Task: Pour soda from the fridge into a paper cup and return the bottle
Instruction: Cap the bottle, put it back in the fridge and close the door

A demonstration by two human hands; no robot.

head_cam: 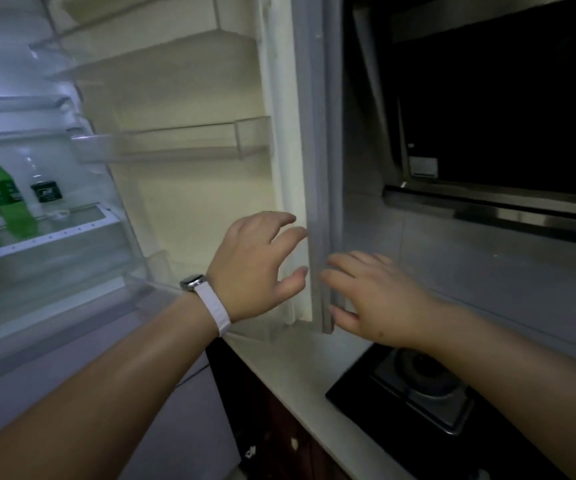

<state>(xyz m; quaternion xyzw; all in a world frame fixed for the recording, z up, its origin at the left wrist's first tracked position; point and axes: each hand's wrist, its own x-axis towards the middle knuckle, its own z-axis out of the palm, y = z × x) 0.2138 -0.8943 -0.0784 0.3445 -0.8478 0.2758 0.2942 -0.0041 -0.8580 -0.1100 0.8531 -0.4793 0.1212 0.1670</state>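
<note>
The fridge stands open, its door (pixel 317 140) swung out to the right. A green soda bottle (pixel 4 199) with a yellow cap stands on a lit shelf (pixel 54 233) at the far left, beside a clear bottle (pixel 45 188) with a dark label. My left hand (pixel 258 268), with a white watch on the wrist, is spread just inside the door's edge. My right hand (pixel 376 296) reaches the door's outer edge with its fingertips at the grey seal. Neither hand holds anything. No paper cup is in view.
Clear door bins (pixel 175 140) hang on the inside of the door. A white counter (pixel 300 375) runs below the door, with a black gas hob (pixel 418 382) on it. A steel range hood (pixel 508 206) hangs at the right. Dark cabinet fronts sit under the counter.
</note>
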